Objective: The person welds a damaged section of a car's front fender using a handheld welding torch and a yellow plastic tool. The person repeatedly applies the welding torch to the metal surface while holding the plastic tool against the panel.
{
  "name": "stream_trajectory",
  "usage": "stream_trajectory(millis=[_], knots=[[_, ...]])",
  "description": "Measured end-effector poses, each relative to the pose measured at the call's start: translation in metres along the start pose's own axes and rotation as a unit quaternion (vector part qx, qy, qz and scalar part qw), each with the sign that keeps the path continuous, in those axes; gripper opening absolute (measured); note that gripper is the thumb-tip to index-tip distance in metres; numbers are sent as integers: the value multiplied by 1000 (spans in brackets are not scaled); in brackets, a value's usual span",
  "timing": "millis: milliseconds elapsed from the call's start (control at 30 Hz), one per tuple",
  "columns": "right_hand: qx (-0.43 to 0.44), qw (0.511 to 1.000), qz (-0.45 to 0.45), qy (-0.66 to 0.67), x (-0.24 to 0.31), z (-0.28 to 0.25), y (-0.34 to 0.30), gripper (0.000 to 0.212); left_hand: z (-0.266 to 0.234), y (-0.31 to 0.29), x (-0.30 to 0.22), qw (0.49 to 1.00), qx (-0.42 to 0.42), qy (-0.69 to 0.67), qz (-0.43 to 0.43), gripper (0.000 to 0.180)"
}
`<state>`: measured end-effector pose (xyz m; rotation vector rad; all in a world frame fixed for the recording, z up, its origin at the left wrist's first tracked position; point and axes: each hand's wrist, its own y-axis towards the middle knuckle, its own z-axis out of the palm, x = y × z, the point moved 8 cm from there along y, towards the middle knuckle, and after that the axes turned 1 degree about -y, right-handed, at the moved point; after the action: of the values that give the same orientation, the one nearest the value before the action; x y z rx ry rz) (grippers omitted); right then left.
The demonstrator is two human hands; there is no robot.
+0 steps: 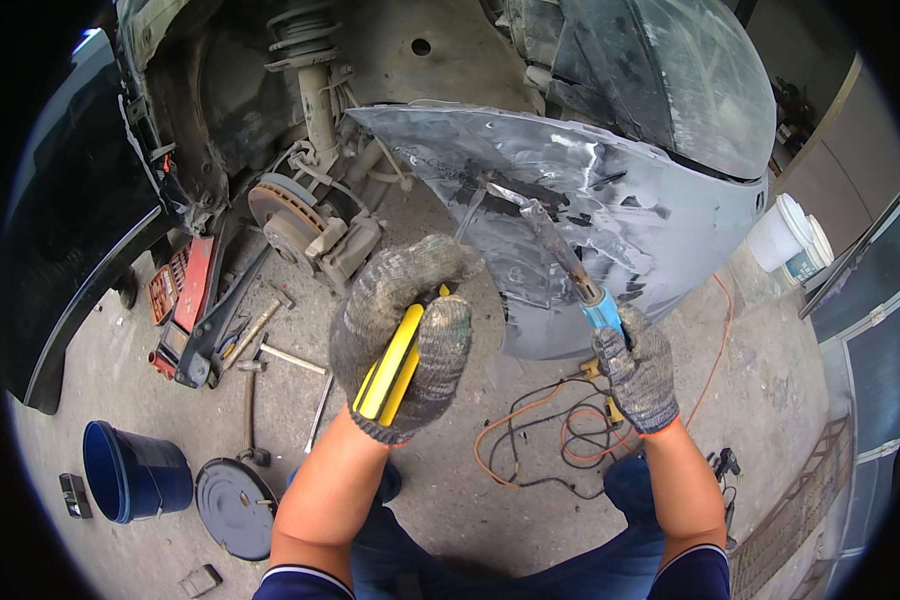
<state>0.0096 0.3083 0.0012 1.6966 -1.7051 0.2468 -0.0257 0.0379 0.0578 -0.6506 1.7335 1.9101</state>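
Observation:
My left hand (400, 335), in a grey knit glove, is closed around a yellow-and-black handled tool (390, 365); the fingers hide much of it, and its kind is unclear. A thin grey strip (471, 213) shows just above that glove. My right hand (638, 370), also gloved, is closed on the blue handle of a soldering iron (562, 248) with a long stained metal barrel. Its flat, bent tip lies over a grey car body panel (670, 215), near a dark, scraped patch; contact cannot be told. Streaks and pale scuffs mark the panel.
Behind the panel stand a brake disc (288, 215) and a strut (316, 115). At left are a red jack (195, 285), several hammers (292, 358), a blue bucket (138, 470) and a round dark lid (234, 508). Coiled cables (550, 440) lie between my legs; white buckets (782, 235) stand right.

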Motion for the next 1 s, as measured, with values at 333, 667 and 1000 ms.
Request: stream_trajectory(millis=[333, 667, 1000], knots=[[5, 999, 30, 32, -2, 5, -6, 33, -3, 2, 2, 1000, 2, 13, 3, 21], [7, 998, 22, 56, 2, 8, -9, 30, -3, 2, 4, 1000, 8, 12, -2, 21], [18, 999, 28, 43, -2, 10, -10, 31, -3, 0, 5, 1000, -2, -5, -2, 22]])
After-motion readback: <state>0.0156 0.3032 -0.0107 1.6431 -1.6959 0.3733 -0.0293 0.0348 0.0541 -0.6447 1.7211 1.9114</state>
